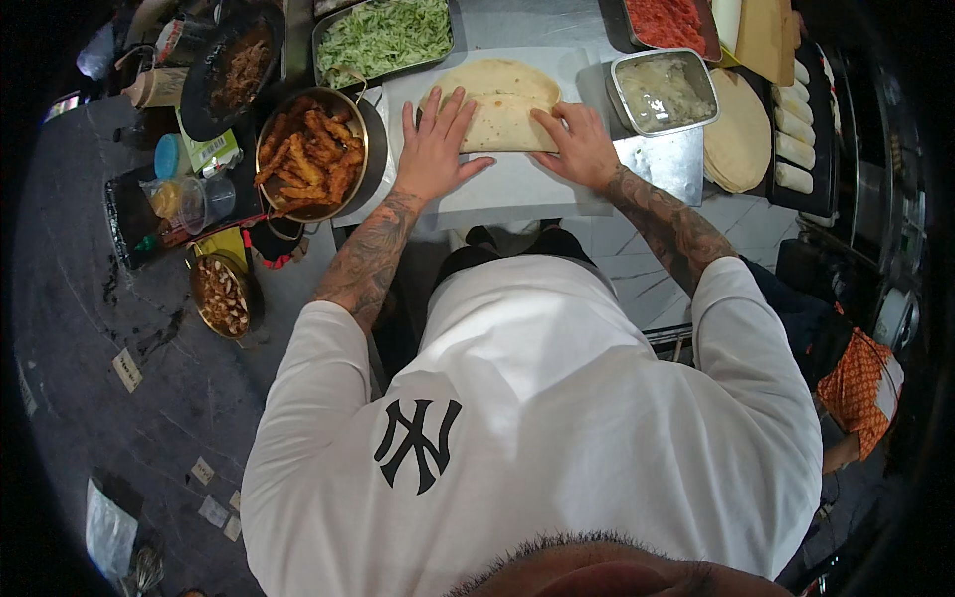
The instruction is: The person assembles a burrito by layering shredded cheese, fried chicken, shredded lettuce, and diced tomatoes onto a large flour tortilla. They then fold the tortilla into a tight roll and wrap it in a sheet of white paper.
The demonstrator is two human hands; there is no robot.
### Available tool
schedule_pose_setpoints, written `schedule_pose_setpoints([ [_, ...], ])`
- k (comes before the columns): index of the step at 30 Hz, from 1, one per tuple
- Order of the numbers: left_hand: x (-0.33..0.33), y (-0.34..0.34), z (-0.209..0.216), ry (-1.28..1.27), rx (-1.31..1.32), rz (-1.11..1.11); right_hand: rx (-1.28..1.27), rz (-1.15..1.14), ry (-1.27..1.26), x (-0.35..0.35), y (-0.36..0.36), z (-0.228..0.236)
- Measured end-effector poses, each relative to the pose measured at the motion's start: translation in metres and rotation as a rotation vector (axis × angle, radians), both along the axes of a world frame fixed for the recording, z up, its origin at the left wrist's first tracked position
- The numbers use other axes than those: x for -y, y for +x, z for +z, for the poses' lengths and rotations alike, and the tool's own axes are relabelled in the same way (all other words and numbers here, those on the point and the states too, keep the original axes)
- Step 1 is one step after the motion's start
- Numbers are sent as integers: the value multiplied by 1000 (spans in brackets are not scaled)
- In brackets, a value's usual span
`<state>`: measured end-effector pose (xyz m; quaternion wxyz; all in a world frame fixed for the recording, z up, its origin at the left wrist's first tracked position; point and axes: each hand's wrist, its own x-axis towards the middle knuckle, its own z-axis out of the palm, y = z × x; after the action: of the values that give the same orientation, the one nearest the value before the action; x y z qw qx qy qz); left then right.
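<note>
A partly folded tortilla wrap [502,121] lies on white paper [477,189] at the table's near edge. Its near flap is turned up over the filling side, and the far part lies flat behind it. Over the wrap's left end rests my left hand [438,144], flat with fingers spread. My right hand [578,145] has its fingers curled and pressed onto the right end, gripping the edge there. Whatever is inside the wrap is hidden.
Left of the paper stands a pan of fried strips [310,159]. Behind are trays of shredded lettuce [386,38] and chopped red filling [665,22]. To the right sit a tub of pale onion [665,92], stacked flat tortillas [737,134] and a tray of rolled wraps [795,149].
</note>
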<state>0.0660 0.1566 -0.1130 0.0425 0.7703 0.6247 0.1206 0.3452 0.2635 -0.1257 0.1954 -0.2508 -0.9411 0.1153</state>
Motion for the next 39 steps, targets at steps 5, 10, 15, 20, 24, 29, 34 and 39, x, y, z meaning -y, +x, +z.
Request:
schedule_pose_setpoints([
  [5, -25, -7, 0, -11, 125, -168, 54, -5, 31, -5, -11, 0],
  [10, -33, -10, -1, -38, 226, -213, 23, 43, 73, -12, -21, 3],
  [15, -40, -12, 0, -84, 247, -244, 71, 174, -79, -25, -25, 8],
  [20, -42, -11, 1, -111, 232, -221, 147, 216, -109, -31, -26, 15],
  [24, -44, -8, 4, -140, 218, -209, 225, 199, -142, -29, -27, 21],
  [29, -50, -9, 6, -166, 238, -266, 151, 185, -100, -23, -47, 19],
  [34, -51, -9, 2, -204, 220, -259, 113, 165, -74, -26, -49, 8],
  [39, -50, -9, 0, -171, 289, -239, 75, 147, -104, -24, -50, 10],
])
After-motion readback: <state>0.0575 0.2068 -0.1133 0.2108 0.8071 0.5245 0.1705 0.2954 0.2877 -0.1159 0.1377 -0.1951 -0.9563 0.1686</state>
